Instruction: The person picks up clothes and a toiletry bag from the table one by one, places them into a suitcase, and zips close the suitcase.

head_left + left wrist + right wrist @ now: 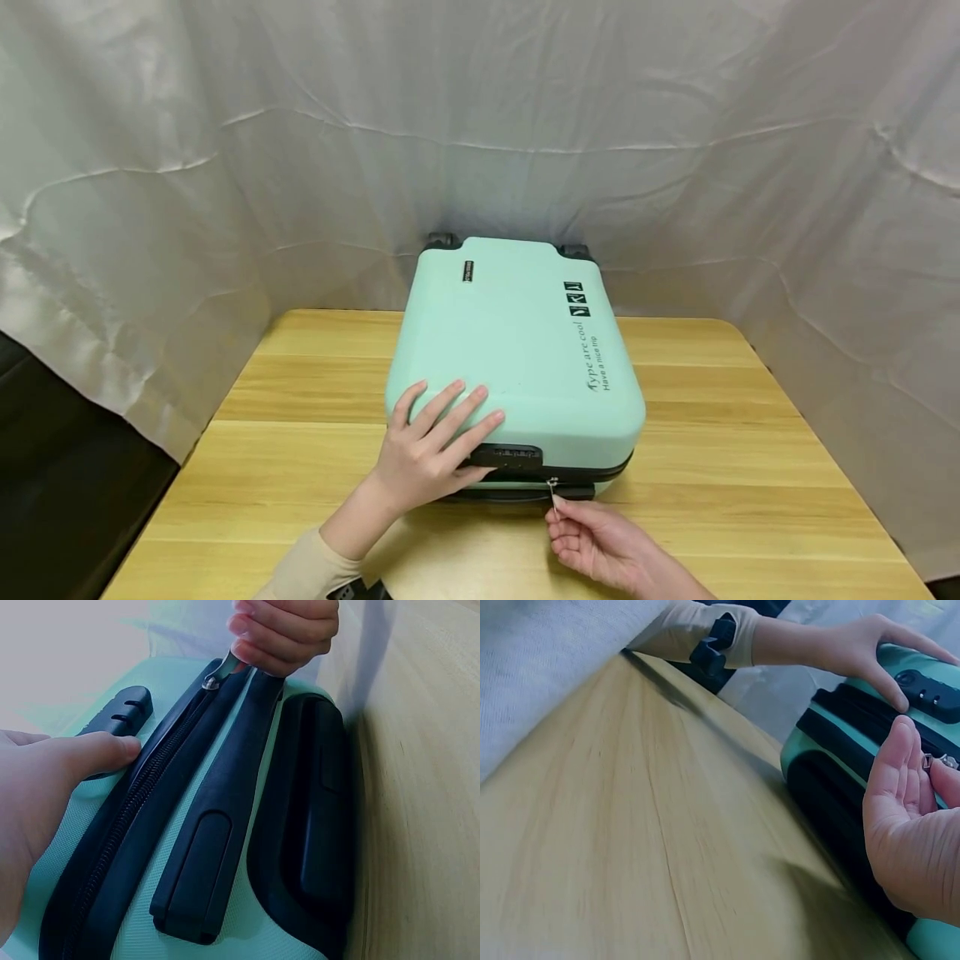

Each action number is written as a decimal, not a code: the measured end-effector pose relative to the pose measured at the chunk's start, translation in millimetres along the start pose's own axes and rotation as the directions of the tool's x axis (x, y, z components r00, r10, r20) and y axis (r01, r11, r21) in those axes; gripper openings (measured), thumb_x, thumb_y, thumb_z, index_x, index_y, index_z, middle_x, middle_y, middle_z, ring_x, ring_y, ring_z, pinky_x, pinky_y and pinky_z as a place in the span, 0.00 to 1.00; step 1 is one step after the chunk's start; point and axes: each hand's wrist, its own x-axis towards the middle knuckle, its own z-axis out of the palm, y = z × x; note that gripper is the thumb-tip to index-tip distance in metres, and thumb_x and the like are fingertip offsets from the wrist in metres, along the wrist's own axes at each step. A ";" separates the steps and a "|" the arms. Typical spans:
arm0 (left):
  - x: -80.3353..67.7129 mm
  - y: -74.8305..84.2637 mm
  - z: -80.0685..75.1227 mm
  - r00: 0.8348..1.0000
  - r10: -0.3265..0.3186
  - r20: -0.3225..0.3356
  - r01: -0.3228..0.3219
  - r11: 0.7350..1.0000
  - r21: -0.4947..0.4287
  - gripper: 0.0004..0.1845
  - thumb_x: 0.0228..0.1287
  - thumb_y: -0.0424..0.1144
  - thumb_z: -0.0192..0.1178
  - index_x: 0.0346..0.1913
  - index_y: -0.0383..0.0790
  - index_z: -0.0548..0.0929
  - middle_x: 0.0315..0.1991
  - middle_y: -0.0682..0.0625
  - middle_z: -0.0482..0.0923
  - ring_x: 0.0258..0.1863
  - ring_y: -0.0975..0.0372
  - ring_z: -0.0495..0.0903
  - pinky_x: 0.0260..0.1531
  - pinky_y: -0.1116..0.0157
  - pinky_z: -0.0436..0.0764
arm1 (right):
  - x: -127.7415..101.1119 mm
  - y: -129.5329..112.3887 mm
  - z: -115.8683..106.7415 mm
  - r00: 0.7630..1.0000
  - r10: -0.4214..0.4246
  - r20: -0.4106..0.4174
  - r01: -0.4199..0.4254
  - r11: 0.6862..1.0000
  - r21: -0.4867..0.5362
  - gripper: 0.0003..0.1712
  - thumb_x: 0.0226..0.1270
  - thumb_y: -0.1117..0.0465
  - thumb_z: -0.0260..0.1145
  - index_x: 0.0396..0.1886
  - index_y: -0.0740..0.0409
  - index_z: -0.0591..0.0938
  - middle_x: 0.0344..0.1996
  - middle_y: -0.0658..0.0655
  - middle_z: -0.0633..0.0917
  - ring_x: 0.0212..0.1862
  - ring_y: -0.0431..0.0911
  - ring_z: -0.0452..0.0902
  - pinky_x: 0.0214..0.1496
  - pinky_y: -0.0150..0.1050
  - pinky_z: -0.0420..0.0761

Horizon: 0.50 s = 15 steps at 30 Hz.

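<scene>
One mint-green suitcase (517,358) lies flat on the wooden surface (300,467). Left hand (431,454) rests on its near corner, fingers straight; right hand (600,542) pinches the single zipper pull (553,492). Only the left wrist view shows the black carry handle (217,832) beside the zipper

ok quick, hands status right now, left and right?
Left hand: open, fingers flat on the suitcase lid beside the lock.
Right hand: closed, pinching the zipper pull at the front edge.
</scene>
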 end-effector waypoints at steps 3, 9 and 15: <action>-0.2 0.0 -0.2 1.000 0.000 -0.001 0.000 1.000 0.003 0.37 0.43 0.68 0.68 0.54 0.50 0.85 0.53 0.47 0.85 0.52 0.50 0.82 0.50 0.44 0.71 | 4.4 2.2 2.2 1.000 0.010 0.001 -0.010 1.000 0.001 0.21 0.79 0.57 0.47 0.37 0.57 0.86 0.32 0.49 0.89 0.36 0.37 0.86 0.45 0.28 0.84; 0.1 -0.1 -0.9 1.000 0.001 0.004 -0.001 1.000 0.002 0.38 0.42 0.69 0.68 0.54 0.50 0.85 0.53 0.47 0.85 0.53 0.51 0.82 0.50 0.44 0.71 | 10.3 5.8 5.5 1.000 0.024 -0.001 -0.024 1.000 0.002 0.20 0.79 0.55 0.48 0.36 0.56 0.86 0.31 0.48 0.89 0.34 0.36 0.86 0.44 0.28 0.83; 0.8 -1.0 -1.1 1.000 0.013 0.002 -0.013 1.000 0.013 0.39 0.39 0.70 0.69 0.54 0.50 0.84 0.53 0.48 0.85 0.52 0.51 0.82 0.50 0.45 0.70 | 15.0 9.0 7.6 1.000 0.009 0.005 -0.009 1.000 -0.005 0.21 0.80 0.56 0.47 0.36 0.56 0.86 0.31 0.48 0.89 0.34 0.36 0.85 0.44 0.28 0.83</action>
